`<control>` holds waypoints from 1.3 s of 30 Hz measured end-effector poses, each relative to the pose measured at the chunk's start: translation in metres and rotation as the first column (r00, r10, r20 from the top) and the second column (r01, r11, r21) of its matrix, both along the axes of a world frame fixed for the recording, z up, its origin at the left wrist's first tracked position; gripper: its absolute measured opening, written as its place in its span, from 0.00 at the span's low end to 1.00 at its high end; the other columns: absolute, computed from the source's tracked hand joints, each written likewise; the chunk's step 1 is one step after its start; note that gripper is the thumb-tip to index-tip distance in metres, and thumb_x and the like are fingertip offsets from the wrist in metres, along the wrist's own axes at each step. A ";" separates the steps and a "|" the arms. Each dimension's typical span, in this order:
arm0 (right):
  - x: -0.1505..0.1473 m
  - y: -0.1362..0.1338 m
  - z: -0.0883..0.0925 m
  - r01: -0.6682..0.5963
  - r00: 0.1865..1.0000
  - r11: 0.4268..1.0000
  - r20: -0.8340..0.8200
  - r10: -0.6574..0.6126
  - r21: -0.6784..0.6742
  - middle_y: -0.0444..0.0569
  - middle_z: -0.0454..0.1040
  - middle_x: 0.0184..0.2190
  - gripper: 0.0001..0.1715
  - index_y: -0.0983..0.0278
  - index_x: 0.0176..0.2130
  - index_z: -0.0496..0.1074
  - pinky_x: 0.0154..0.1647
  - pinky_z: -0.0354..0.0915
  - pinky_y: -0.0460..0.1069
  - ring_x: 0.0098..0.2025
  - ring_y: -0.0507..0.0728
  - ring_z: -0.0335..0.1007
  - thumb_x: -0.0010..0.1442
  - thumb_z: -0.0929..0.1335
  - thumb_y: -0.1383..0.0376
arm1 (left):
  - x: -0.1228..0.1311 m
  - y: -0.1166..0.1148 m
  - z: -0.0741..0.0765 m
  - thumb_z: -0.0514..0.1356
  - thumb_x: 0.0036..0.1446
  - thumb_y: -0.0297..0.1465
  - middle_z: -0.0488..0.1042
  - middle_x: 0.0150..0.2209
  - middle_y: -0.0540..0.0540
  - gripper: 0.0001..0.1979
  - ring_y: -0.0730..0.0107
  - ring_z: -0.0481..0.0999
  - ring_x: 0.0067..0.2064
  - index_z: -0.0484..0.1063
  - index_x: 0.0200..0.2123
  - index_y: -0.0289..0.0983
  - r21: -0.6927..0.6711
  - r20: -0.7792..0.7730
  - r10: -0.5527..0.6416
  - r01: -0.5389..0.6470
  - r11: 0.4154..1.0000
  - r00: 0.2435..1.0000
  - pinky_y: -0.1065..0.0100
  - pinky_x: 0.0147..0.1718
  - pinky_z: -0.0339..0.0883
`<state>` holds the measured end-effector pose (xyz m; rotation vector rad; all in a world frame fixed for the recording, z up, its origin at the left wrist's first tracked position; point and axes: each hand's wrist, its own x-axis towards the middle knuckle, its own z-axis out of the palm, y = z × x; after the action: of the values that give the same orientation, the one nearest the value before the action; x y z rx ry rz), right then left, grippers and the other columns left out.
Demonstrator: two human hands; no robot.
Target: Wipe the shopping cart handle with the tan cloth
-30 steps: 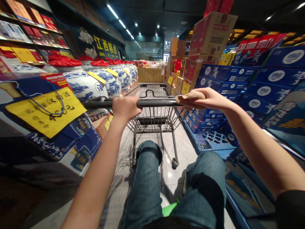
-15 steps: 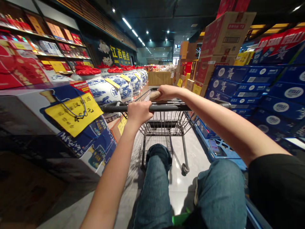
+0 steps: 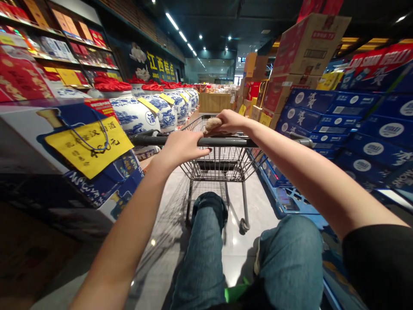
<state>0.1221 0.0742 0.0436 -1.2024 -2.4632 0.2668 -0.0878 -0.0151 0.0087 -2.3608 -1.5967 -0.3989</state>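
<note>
A grey wire shopping cart stands before my knees, its dark handlebar running across the view. On the left part of the bar is my left hand, fingers over the top and thumb underneath. My right hand is just above the bar's middle, closed around a tan, rough-surfaced lump whose kind I cannot make out. Its end sticks out toward my left hand. My fingertips on the right are hidden from this side.
At left, boxes with a yellow price sign stand close to the cart. Blue-and-white jars with red cloth tops line that side. Stacked blue cartons rise on the right above a blue pallet. A wooden counter stands far ahead.
My left hand has shifted slightly left on the handlebar, its thumb now stretched out more. The tan lump shows more fully at my right hand. The boxes at left have slid leftward in view.
</note>
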 end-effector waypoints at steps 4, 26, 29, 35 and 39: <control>0.002 -0.002 0.001 -0.001 0.964 0.999 -0.266 0.013 0.043 0.45 0.70 0.28 0.15 0.65 0.29 0.72 0.36 0.59 0.49 0.34 0.54 0.64 0.57 0.74 0.56 | -0.020 0.019 0.040 0.62 0.53 0.59 0.84 0.45 0.43 0.32 0.54 0.82 0.45 0.80 0.52 0.43 -0.310 0.142 -0.250 0.283 0.908 0.958 0.63 0.40 0.70; 0.024 0.002 0.009 -0.163 0.914 0.915 -0.405 0.000 -0.368 0.42 0.72 0.27 0.24 0.66 0.36 0.79 0.29 0.59 0.48 0.28 0.49 0.63 0.51 0.81 0.50 | 0.008 0.116 0.034 0.70 0.44 0.40 0.82 0.43 0.39 0.23 0.62 0.78 0.42 0.80 0.43 0.35 -0.026 0.604 -0.405 0.525 0.851 0.686 0.62 0.42 0.71; 0.026 0.003 0.010 -0.159 0.903 0.934 -0.430 0.006 -0.319 0.43 0.74 0.28 0.18 0.67 0.38 0.80 0.31 0.62 0.47 0.30 0.48 0.65 0.54 0.81 0.57 | 0.007 0.111 0.035 0.68 0.44 0.37 0.81 0.45 0.39 0.22 0.61 0.78 0.45 0.76 0.44 0.36 0.023 0.633 -0.392 0.490 0.872 0.668 0.62 0.44 0.71; 0.020 0.007 0.009 0.040 0.952 0.948 -0.276 -0.133 -0.316 0.41 0.72 0.23 0.11 0.68 0.29 0.79 0.29 0.64 0.45 0.28 0.47 0.66 0.51 0.82 0.68 | -0.002 0.108 0.034 0.67 0.54 0.47 0.77 0.46 0.41 0.25 0.61 0.77 0.44 0.70 0.51 0.41 -0.339 0.663 -0.281 0.613 0.713 0.694 0.66 0.36 0.66; 0.021 0.006 0.009 -0.049 0.937 0.930 -0.339 -0.084 -0.364 0.43 0.77 0.27 0.11 0.67 0.34 0.83 0.29 0.67 0.43 0.31 0.48 0.69 0.49 0.82 0.69 | -0.004 0.112 0.032 0.71 0.53 0.44 0.77 0.43 0.44 0.23 0.63 0.77 0.43 0.69 0.46 0.41 -0.360 0.695 -0.278 0.655 0.664 0.664 0.66 0.37 0.66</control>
<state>0.1436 0.0801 0.0526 -1.1929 -2.1429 0.8921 -0.0917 0.0968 0.0408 -3.4601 -1.3664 -0.9600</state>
